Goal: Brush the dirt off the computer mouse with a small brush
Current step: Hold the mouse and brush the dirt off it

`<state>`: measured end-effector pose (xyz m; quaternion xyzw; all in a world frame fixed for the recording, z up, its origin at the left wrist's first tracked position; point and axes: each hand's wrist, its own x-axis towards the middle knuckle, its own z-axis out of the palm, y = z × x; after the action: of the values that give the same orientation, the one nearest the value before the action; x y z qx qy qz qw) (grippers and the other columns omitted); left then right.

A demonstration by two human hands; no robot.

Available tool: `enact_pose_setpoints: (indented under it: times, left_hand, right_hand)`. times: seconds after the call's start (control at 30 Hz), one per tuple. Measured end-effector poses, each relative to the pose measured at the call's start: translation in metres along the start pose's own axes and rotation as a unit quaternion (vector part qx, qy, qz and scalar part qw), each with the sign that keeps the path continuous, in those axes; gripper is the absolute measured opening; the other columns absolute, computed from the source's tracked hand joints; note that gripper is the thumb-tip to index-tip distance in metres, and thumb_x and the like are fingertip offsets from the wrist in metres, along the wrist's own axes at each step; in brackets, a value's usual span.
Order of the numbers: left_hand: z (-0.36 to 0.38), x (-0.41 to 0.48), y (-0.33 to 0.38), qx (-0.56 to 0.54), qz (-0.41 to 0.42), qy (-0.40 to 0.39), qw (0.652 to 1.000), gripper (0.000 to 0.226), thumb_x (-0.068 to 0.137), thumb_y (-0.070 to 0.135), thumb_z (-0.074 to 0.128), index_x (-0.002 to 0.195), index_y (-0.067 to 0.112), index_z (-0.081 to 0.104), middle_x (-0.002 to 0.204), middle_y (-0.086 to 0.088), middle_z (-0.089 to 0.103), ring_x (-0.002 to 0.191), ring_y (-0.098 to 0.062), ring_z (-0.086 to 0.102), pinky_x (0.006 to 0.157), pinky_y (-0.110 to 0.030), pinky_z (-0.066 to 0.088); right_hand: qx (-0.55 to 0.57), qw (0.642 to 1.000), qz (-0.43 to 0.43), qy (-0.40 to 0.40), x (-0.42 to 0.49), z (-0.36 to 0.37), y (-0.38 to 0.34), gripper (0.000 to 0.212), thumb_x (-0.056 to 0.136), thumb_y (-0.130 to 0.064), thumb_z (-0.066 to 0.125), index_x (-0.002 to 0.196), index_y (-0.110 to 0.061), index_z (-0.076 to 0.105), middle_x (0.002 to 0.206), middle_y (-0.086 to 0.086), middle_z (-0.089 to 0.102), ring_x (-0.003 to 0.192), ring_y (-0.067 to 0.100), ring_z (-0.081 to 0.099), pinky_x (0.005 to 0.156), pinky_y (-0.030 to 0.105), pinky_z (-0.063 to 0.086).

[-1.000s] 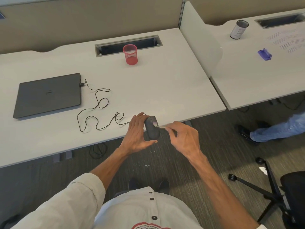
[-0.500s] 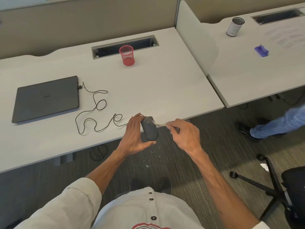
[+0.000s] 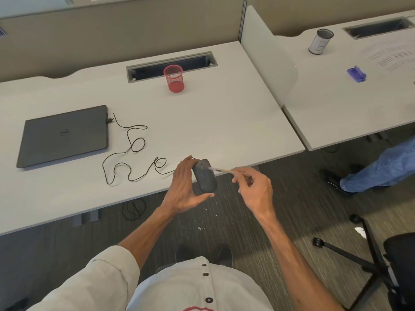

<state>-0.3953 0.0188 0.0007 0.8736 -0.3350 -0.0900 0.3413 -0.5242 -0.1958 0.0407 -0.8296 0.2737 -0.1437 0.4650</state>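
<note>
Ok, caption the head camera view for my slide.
Left hand holds a corded mouse at the desk edge while right hand brushes it with a small brush.

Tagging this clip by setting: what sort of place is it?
Most likely an open-plan office: pale desks split by a divider panel, a closed laptop cabled to the mouse, and an office chair on carpet.

Layout around the laptop (image 3: 64, 135)

On the desk (image 3: 224, 122): pen cup (image 3: 174, 78) behind-right of it, cable (image 3: 132, 153) right, mouse (image 3: 204, 175) farther right at the front edge.

Matt mouse (image 3: 205, 176) (red mesh cup (image 3: 173, 78)).
</note>
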Motion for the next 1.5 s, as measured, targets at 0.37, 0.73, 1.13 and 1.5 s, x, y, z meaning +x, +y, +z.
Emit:
enact_pose_setpoints:
  times: [0.37,0.73,1.13,1.5]
  left_hand:
    - [0.001,0.002,0.001,0.004,0.002,0.013,1.0,0.122,0.072,0.064,0.096,0.162,0.008,0.036,0.167,-0.008,0.039,0.163,-0.024,0.031,0.134,-0.043,0.029]
    - [-0.004,-0.001,-0.008,0.012,0.007,0.004,1.0,0.118,0.074,0.068,0.092,0.161,0.011,0.036,0.166,-0.006,0.039,0.155,-0.012,0.032,0.131,-0.034,0.029]
    - [0.004,0.004,-0.006,0.135,0.016,-0.011,0.991,0.101,0.089,0.07,0.07,0.162,0.017,0.023,0.17,-0.018,0.038,0.169,-0.036,0.02,0.136,-0.061,0.022]
    - [-0.005,-0.005,-0.027,0.028,-0.04,-0.005,0.999,0.125,0.074,0.072,0.089,0.167,0.019,0.024,0.177,-0.004,0.028,0.166,-0.019,0.023,0.138,-0.042,0.017]
  right_hand:
    - [0.298,0.925,0.235,-0.006,0.011,0.035,-0.011,0.027,0.117,-0.028,0.053,0.129,-0.01,0.068,0.106,-0.001,0.087,0.099,0.015,0.084,0.103,0.038,0.058]
    - [0.323,0.903,0.27,-0.082,0.015,0.07,-0.024,0.024,0.118,-0.028,0.051,0.125,-0.007,0.061,0.133,0.01,0.078,0.126,0.025,0.073,0.115,0.052,0.054]
    - [0.166,0.969,0.171,-0.064,0.006,0.086,-0.024,0.022,0.117,-0.035,0.049,0.116,-0.02,0.065,0.105,-0.002,0.075,0.092,0.009,0.072,0.067,0.014,0.057]
    - [0.2,0.976,0.086,-0.007,0.001,0.067,-0.03,0.014,0.113,-0.028,0.061,0.114,-0.019,0.071,0.102,-0.008,0.085,0.098,0.008,0.082,0.091,0.024,0.065]
